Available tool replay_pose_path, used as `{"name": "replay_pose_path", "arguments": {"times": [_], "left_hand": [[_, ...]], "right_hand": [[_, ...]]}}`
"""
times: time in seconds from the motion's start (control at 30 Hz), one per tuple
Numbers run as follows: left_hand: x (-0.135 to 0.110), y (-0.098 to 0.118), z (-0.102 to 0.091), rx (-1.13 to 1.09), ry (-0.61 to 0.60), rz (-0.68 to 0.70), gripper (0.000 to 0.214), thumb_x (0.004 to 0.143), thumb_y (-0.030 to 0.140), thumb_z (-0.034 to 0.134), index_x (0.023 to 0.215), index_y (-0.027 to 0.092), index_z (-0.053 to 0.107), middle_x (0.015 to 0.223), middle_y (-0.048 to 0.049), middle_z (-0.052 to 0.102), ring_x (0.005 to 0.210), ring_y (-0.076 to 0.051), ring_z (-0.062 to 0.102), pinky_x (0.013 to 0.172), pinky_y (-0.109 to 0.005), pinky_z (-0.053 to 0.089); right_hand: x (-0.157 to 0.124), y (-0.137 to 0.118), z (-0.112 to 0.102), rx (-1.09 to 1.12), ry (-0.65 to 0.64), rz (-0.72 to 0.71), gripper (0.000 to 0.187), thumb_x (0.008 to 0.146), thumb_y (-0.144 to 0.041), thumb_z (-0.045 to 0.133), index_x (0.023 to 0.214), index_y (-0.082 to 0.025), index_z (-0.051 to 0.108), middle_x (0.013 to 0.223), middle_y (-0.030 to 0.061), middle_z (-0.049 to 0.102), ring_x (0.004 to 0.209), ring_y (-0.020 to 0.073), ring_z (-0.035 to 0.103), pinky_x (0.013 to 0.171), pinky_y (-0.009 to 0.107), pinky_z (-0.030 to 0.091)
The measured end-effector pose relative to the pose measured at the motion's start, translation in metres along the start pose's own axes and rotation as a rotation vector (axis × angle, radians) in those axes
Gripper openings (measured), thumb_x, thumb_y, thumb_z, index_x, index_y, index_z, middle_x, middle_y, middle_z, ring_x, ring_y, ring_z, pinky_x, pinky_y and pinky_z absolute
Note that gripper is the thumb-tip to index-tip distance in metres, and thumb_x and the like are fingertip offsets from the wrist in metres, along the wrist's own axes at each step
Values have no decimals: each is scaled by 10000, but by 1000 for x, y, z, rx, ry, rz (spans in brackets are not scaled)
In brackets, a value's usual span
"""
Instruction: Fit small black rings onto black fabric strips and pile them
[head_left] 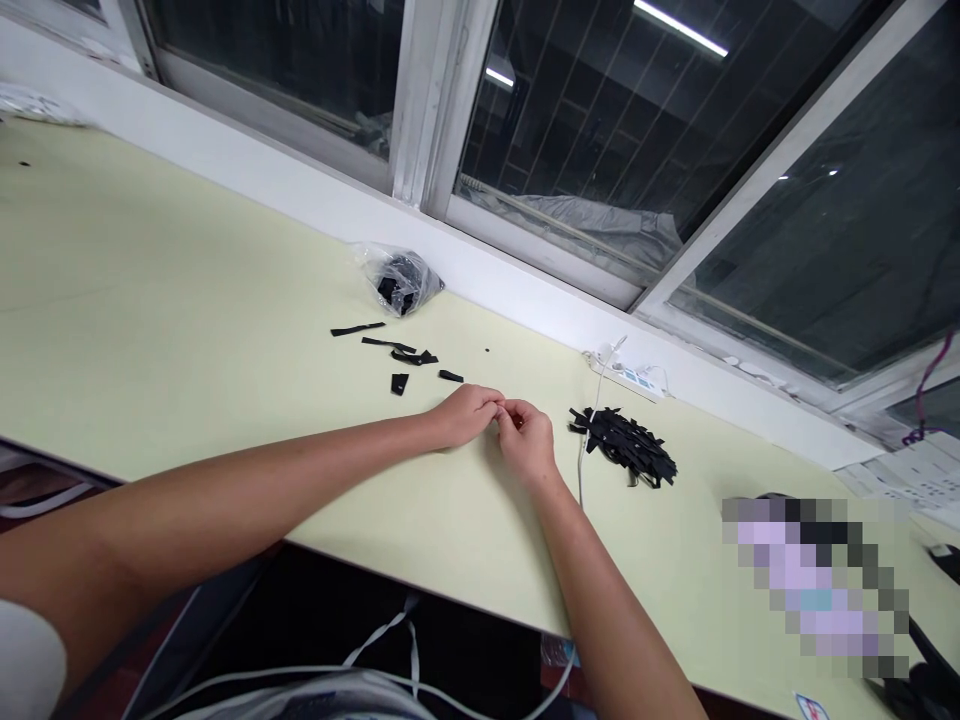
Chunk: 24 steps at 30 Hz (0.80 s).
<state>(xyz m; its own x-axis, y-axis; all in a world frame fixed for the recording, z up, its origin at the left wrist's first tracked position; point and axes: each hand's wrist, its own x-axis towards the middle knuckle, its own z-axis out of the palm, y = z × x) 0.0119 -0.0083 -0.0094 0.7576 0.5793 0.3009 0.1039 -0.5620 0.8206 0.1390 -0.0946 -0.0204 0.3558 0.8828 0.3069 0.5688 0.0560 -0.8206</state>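
My left hand (466, 413) and my right hand (527, 437) rest on the pale yellow table (150, 300), fingertips pinched together where they meet. What they pinch is too small to make out. A pile of black strips (624, 446) lies just right of my right hand. Several loose black strips (401, 355) lie scattered beyond my left hand.
A clear plastic bag (400, 278) with black pieces sits by the window ledge. A white power strip (630, 377) lies at the back, its cable running toward me past my right wrist. A blurred-out patch covers the table's right end. White cables hang below the table edge.
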Motion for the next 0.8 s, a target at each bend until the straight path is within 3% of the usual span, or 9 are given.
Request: {"name": "replay_pose_path", "arguments": {"times": [0.2, 0.4, 0.53, 0.67, 0.8], "left_hand": [[3, -7, 3, 97, 23, 32, 228, 814, 146, 373, 672, 181, 548, 684, 2, 581, 672, -156, 514, 642, -286, 377], [4, -10, -8, 192, -52, 60, 299, 891, 184, 386, 983, 176, 670, 943, -51, 699, 860, -182, 612, 778, -292, 431], [4, -12, -19, 220, -13, -11, 370, 897, 196, 392, 1226, 187, 561, 780, -3, 660, 703, -164, 576, 691, -279, 420], [4, -10, -22, 181, 9, 32, 287, 923, 202, 368, 1149, 199, 544, 812, 5, 665, 697, -147, 558, 678, -266, 415], [4, -5, -21, 154, -50, 124, 225, 959, 243, 389, 1043, 206, 595, 960, -6, 712, 810, -148, 602, 752, -267, 427]], "right_hand": [[2, 5, 1, 4, -6, 20, 320, 850, -445, 529, 931, -194, 711, 841, 55, 719, 710, 185, 614, 644, 295, 480], [9, 17, -9, -18, -9, 69, 346, 849, -504, 511, 900, -191, 647, 757, 41, 678, 647, 173, 575, 578, 278, 441], [12, 25, -17, 72, 9, 131, 357, 826, -539, 540, 879, -194, 616, 701, 19, 620, 601, 160, 537, 543, 271, 423], [13, 27, -24, 185, 14, 195, 381, 791, -576, 597, 872, -204, 612, 778, 34, 644, 659, 170, 567, 551, 272, 435], [12, 23, -27, 215, -19, 159, 403, 777, -586, 640, 878, -196, 636, 835, 39, 651, 671, 157, 562, 581, 278, 439]]}}
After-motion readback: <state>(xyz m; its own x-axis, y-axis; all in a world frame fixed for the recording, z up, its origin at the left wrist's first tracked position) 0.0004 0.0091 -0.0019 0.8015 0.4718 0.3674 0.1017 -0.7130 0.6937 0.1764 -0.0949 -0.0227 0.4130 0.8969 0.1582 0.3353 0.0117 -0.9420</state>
